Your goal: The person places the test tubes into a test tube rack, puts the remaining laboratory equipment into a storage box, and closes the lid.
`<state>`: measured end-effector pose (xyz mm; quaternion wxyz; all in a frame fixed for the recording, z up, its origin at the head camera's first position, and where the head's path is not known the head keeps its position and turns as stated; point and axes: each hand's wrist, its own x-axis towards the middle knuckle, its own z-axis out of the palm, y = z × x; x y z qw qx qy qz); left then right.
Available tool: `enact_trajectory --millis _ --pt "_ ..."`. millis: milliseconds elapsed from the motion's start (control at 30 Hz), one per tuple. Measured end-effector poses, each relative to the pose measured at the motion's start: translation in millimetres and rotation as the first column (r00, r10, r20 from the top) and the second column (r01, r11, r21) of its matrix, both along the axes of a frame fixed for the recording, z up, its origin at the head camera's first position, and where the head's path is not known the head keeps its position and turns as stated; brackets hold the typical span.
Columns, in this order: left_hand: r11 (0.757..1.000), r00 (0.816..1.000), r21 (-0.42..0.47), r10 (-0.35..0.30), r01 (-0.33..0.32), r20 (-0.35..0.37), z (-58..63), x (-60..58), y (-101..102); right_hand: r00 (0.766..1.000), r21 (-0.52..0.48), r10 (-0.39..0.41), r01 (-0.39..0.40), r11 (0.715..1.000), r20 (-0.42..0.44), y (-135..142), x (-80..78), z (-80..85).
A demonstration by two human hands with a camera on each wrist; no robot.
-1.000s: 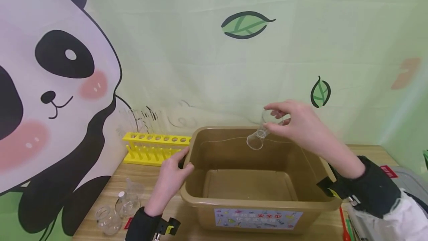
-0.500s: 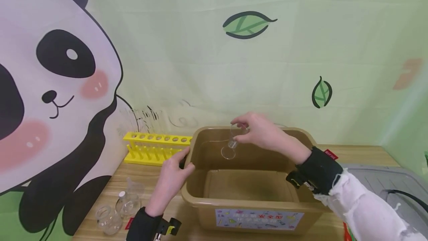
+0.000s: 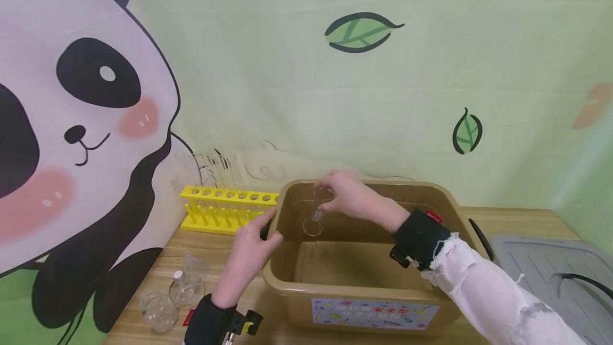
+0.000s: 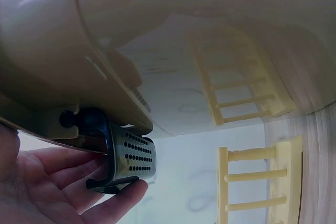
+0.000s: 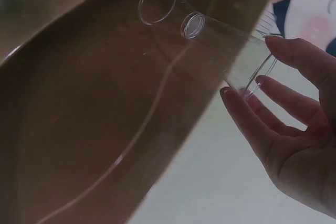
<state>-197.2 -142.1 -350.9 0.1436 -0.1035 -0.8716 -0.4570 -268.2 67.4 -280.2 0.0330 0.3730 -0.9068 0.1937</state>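
My right hand pinches one end of a clear vessel with a narrow waist and a round flared end. The vessel tilts downward inside the brown storage bin, near its back left wall; its flared end points into the bin, away from my fingers. My left hand grips the bin at its left rim. In the left wrist view, fingers curl around the black latch handle on the bin's side.
A yellow test tube rack stands behind my left hand. Clear jars and flasks sit at the front left of the wooden table. A grey lid lies to the right. A fabric backdrop hangs behind.
My right hand has carried the clear vessel left and down, from above the bin's back right part to inside its back left part. My left hand stays at the rim.
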Motion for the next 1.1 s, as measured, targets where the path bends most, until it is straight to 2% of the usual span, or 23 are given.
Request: enact_trajectory --millis 167,267,500,1100 --pt "1.0 1.0 0.004 0.002 -0.002 0.01 0.7 -0.5 1 1.0 0.047 0.019 -0.019 0.999 0.018 -7 -3.2 -11.9" --pt "1.0 1.0 0.01 0.001 -0.001 0.024 0.4 -0.3 1 1.0 0.076 -0.009 0.007 0.997 0.024 -11 -4.1 -17.5" --pt "1.0 1.0 -0.002 0.012 -0.012 0.007 -0.2 0.7 2 0.999 0.086 -0.017 0.012 0.996 0.05 -19 -5.5 -29.0" --pt "1.0 1.0 -0.023 0.009 -0.01 -0.021 -0.8 -0.3 0 1.0 0.17 0.012 -0.008 0.985 -0.023 -32 -12.6 -51.6"
